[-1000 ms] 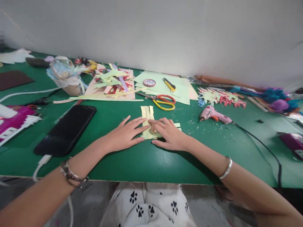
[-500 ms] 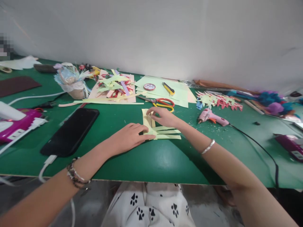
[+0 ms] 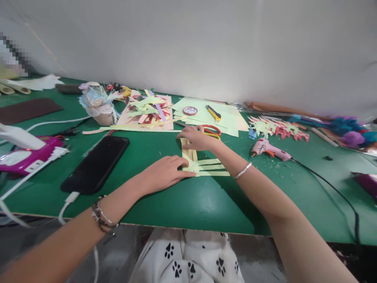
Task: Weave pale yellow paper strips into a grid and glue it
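Pale yellow paper strips [image 3: 210,168] lie crossed over one another on the green table [image 3: 182,200] in front of me. My left hand [image 3: 165,173] rests flat on their near left corner, fingers stretched out and pressing down. My right hand [image 3: 196,138] reaches over the far ends of the upright strips, fingers curled and closed on them. Red and yellow scissors [image 3: 212,131] lie just beyond that hand, partly hidden by it.
A black phone [image 3: 97,163] on a white cable lies to the left. A pink glue gun [image 3: 266,148] with a black cord lies to the right. Behind are a pile of coloured strips [image 3: 149,108], a yellow utility knife [image 3: 214,113], a tape roll [image 3: 190,110] and a small decorated pot [image 3: 100,106].
My right hand has left the near part of the strips and moved away from me to their far ends. My left hand has stayed pressed on the near corner.
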The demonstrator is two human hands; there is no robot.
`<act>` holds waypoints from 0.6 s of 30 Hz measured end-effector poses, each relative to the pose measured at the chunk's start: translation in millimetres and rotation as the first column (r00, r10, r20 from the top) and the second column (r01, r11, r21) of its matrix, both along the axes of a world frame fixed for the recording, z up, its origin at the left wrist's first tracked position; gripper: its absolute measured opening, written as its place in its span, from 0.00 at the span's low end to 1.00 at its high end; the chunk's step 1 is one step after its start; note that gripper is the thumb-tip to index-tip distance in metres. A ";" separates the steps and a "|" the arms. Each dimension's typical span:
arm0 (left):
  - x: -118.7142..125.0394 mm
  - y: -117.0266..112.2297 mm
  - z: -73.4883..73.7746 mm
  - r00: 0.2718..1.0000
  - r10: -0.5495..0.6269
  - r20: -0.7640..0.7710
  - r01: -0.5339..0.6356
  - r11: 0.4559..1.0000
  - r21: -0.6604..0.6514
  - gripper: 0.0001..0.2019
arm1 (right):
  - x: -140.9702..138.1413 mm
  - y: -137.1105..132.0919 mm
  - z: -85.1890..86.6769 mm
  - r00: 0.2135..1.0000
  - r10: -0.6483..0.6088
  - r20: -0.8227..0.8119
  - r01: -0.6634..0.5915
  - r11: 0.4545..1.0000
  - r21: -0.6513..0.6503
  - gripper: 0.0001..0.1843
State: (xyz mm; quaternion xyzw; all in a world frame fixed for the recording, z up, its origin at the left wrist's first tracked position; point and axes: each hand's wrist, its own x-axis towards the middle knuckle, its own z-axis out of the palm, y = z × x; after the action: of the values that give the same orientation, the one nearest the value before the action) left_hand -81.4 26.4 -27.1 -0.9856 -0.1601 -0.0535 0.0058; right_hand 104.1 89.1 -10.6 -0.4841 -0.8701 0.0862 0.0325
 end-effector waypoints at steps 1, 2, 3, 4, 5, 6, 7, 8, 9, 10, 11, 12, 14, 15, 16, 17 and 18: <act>0.0 0.0 0.0 1.000 -0.003 0.002 0.003 1.000 -0.001 0.18 | 0.3 -0.2 -0.3 1.000 0.002 -0.001 -0.002 1.000 -0.004 0.19; 0.0 0.2 0.0 1.000 -0.004 0.004 0.004 1.000 -0.004 0.18 | 0.5 -0.1 -1.0 1.000 0.005 -0.007 -0.005 1.000 -0.012 0.18; 0.0 0.3 -0.2 1.000 -0.003 0.005 0.003 1.000 -0.009 0.18 | 0.3 0.2 -2.0 1.000 0.005 -0.018 -0.005 1.000 -0.017 0.17; -0.1 0.5 -0.4 1.000 -0.001 0.005 0.001 1.000 -0.016 0.18 | -0.1 0.8 -3.5 0.999 0.007 -0.035 -0.007 1.000 -0.020 0.16; -0.2 0.7 -0.6 1.000 0.002 0.004 -0.002 1.000 -0.024 0.18 | -0.8 1.4 -5.1 0.998 0.010 -0.055 -0.011 1.000 -0.025 0.14; -0.3 0.8 -0.8 1.000 0.005 0.004 -0.005 0.999 -0.033 0.18 | -1.6 2.1 -6.8 0.997 0.012 -0.077 -0.015 0.999 -0.030 0.13; -0.3 1.0 -0.9 1.000 0.007 0.003 -0.006 0.999 -0.042 0.18 | -2.4 2.6 -8.1 0.995 0.015 -0.100 -0.018 0.999 -0.034 0.13; -0.4 1.1 -0.8 1.000 0.008 0.003 -0.008 0.999 -0.049 0.18 | -2.9 3.0 -8.7 0.993 0.017 -0.120 -0.021 0.999 -0.035 0.14; -0.4 1.3 -0.7 1.000 0.009 0.002 -0.009 0.998 -0.056 0.18 | -3.1 3.0 -8.3 0.990 0.013 -0.139 -0.017 0.999 -0.033 0.14; -0.4 1.4 -0.5 1.000 0.012 0.001 -0.012 0.998 -0.062 0.18 | -2.7 2.7 -6.7 0.988 0.009 -0.157 -0.015 0.999 -0.032 0.14; -0.4 1.5 -0.2 1.000 0.016 0.001 -0.016 0.998 -0.068 0.18 | -1.5 2.1 -3.8 0.984 0.012 -0.179 -0.020 0.999 -0.038 0.14; -0.4 1.6 0.0 1.000 0.020 0.001 -0.020 0.997 -0.074 0.18 | 0.5 1.4 0.1 0.977 0.022 -0.214 -0.033 0.998 -0.046 0.13; -0.2 1.9 0.3 1.000 0.021 0.003 -0.020 0.996 -0.083 0.18 | 6.6 0.2 9.9 0.946 0.075 -0.314 -0.102 0.992 -0.072 0.11; 0.0 2.1 0.3 1.000 0.018 0.006 -0.018 0.996 -0.085 0.18 | 10.3 0.0 14.6 0.923 0.099 -0.371 -0.140 0.986 -0.086 0.10; 0.0 2.2 0.2 1.000 0.016 0.009 -0.015 0.996 -0.088 0.18 | 14.2 0.1 18.5 0.905 0.119 -0.407 -0.178 0.978 -0.110 0.10; 0.1 2.3 -0.1 1.000 0.015 0.012 -0.014 0.996 -0.090 0.18 | 18.0 0.5 21.3 0.894 0.127 -0.430 -0.205 0.969 -0.141 0.09; 0.1 2.4 -0.4 1.000 0.016 0.015 -0.015 0.996 -0.089 0.18 | 21.3 1.3 22.9 0.888 0.126 -0.442 -0.223 0.959 -0.175 0.09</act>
State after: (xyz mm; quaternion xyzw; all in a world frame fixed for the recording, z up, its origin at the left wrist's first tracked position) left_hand -81.3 28.8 -27.5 -0.9832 -0.1699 -0.0538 -0.0390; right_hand 125.4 90.3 12.3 -0.3734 -0.8671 0.2883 0.1599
